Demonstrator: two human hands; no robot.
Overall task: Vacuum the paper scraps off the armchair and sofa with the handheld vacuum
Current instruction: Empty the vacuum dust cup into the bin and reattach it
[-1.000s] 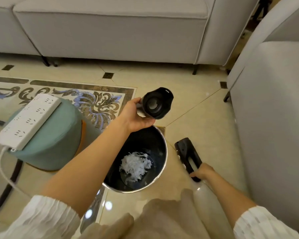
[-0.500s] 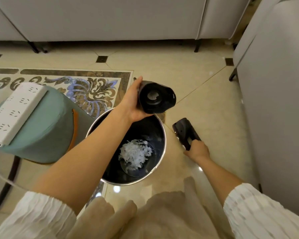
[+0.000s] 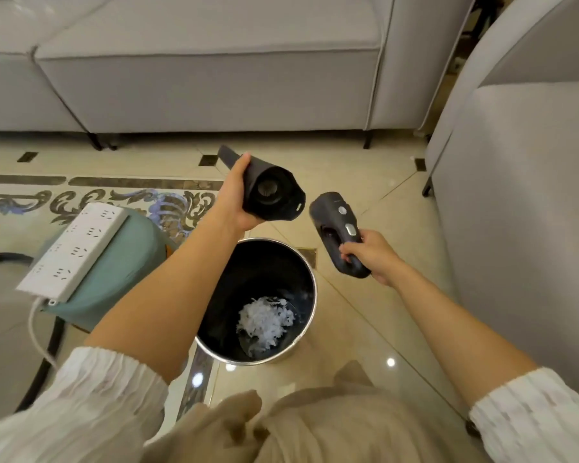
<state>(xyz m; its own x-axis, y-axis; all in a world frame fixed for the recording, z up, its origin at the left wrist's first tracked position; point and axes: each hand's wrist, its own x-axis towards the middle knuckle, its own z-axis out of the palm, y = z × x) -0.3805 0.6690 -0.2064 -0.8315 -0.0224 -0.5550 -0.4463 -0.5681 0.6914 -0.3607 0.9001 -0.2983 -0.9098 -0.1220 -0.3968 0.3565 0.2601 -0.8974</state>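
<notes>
I judge the step in hand to be reassembly of the vacuum after emptying: the paper scraps lie heaped at the bottom of the bin, and the vacuum is held in two parts above and beyond it.

Going left to right. A white power strip lies on a teal stool at the far left, with its cord trailing to the floor. My left hand has its grip wrapped around the dust cup, holding it up beyond the bin rim with the open end turned toward the camera; a filter shows inside, and I see no scraps in it. The nozzle end points away toward the sofa. My right hand has its grip closed around the handle of the motor body, lifted clear of the floor, its front end angled toward the cup. The two parts are near each other but apart. The armchair stands at the right.

The next move, as I judge it, calls for lining up the cup's open end with the body's front and pressing them together until they lock; a skewed approach may fail to seat.

Both parts are dark, matt plastic; the body carries two pale buttons.
</notes>
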